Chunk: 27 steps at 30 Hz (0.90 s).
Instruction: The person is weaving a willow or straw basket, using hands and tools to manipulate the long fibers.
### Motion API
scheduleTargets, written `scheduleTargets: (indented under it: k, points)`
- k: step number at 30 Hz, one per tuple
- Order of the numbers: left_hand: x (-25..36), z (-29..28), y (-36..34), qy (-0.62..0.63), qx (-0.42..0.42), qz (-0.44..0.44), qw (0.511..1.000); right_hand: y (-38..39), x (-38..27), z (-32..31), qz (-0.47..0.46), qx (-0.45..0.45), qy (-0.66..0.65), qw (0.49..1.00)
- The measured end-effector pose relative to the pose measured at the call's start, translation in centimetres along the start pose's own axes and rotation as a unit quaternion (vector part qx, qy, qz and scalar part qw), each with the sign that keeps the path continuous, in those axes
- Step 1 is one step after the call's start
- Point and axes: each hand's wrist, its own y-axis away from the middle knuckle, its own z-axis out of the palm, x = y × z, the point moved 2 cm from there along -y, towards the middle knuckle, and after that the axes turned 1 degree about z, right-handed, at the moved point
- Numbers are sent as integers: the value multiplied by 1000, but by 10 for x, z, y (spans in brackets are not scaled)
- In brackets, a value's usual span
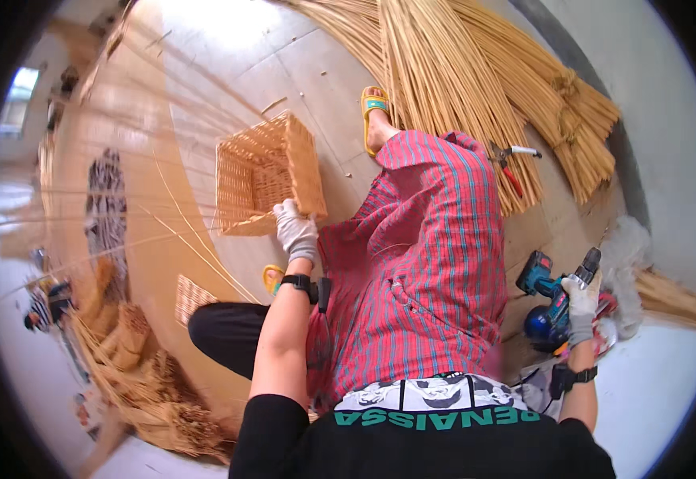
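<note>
My left hand (295,229), in a white glove, grips the rim of a square woven wicker basket (261,176) that is tipped on its side over the floor. My right hand (582,307), also gloved, holds a blue and black cordless drill (555,291) out to my right, near the floor. A red plaid cloth (428,263) covers my lap between the two hands.
Long bundles of straw-coloured reeds (475,88) fan across the floor ahead, with red-handled pruning shears (511,164) lying on them. Thin loose reeds (180,231) cross the left side. A small woven mat (192,297) and more reed heaps (156,391) lie lower left.
</note>
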Motion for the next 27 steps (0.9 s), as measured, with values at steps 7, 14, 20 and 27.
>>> scheduleTargets:
  k: [7, 14, 20, 27]
  points:
    - [7, 39, 25, 48, -162, 1, 986, 95, -205, 3, -242, -35, -46, 969]
    - [52, -15, 51, 218, -264, -9, 939, 142, -268, 57, -438, -127, 14, 890]
    - [170, -87, 110, 636, -402, 160, 639, 146, -300, 86, -411, -228, -23, 882]
    - [206, -134, 135, 740, -380, 179, 526, 117, -288, 105, -301, -504, -153, 795]
